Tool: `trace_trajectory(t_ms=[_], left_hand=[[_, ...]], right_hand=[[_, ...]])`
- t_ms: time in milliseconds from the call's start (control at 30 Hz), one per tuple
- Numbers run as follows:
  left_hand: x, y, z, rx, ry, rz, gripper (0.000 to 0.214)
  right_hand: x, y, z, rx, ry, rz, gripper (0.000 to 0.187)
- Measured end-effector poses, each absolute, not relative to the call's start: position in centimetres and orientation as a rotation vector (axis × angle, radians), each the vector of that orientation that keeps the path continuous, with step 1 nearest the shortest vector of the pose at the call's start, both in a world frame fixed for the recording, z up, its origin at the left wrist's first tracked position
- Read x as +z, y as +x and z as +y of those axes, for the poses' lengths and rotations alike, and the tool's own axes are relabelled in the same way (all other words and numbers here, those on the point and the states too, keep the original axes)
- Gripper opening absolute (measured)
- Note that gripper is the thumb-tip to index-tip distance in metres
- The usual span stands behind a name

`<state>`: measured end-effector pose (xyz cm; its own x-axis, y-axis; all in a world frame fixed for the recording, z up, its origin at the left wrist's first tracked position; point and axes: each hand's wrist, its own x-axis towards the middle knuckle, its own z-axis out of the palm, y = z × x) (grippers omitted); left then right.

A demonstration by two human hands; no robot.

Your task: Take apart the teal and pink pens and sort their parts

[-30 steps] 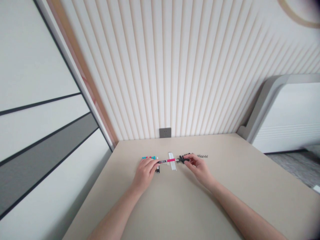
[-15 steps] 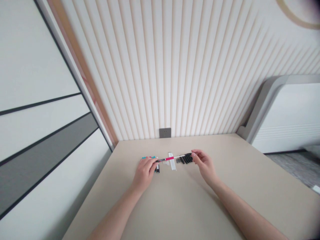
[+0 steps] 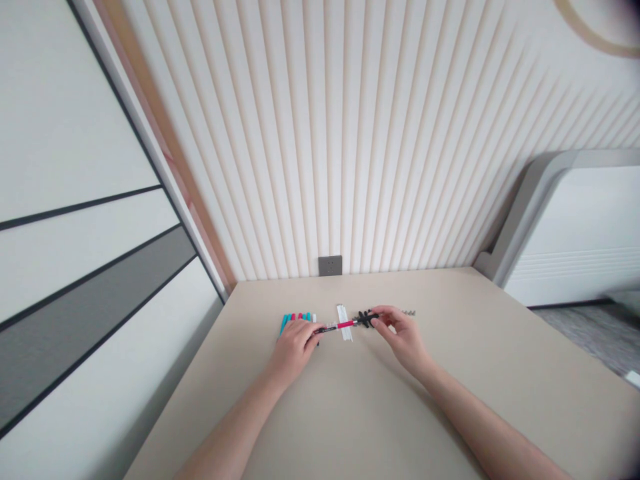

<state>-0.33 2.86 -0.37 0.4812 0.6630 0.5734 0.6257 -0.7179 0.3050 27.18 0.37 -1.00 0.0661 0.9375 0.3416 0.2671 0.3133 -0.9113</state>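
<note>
My left hand (image 3: 294,347) pinches the left end of a pink and black pen (image 3: 337,326), held level just above the beige table (image 3: 350,413). My right hand (image 3: 400,333) is closed at the pen's right end, fingers on a small black part (image 3: 366,319) there. Under and beside the left hand lie several teal and pink pen barrels (image 3: 296,317). A few white refill tubes (image 3: 343,313) lie under the middle of the pen. Behind my right hand a row of small grey bits (image 3: 409,312) shows on the table.
The table's far edge meets a ribbed wall with a grey socket plate (image 3: 331,265). A panelled wall runs along the left side. A white and grey unit (image 3: 575,227) stands to the right of the table.
My right hand drew back left to the pen's right end, now covering the black parts and baring the grey bits behind it. The left hand slid slightly lower, uncovering more teal barrels.
</note>
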Motion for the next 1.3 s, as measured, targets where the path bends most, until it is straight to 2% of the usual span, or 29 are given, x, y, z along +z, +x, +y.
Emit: trace_trajectory(t_ms=[267,900,1300], left_hand=[[-0.4,-0.3,2.9,1.014,2.652,1.177,0.016],[-0.4,-0.3,2.5,0.884,2.647,1.118,0.019],[-0.4,-0.2,2.5,0.879,2.595,1.208,0.017]], right_hand=[[-1.2,27.7,0.9,0.757,-1.110,-1.259,0.041],[-0.4,27.1,0.1,0.629,-1.171,-1.560,0.023],[-0.4,27.6,0.2,0.564,-1.170,-1.320,0.029]])
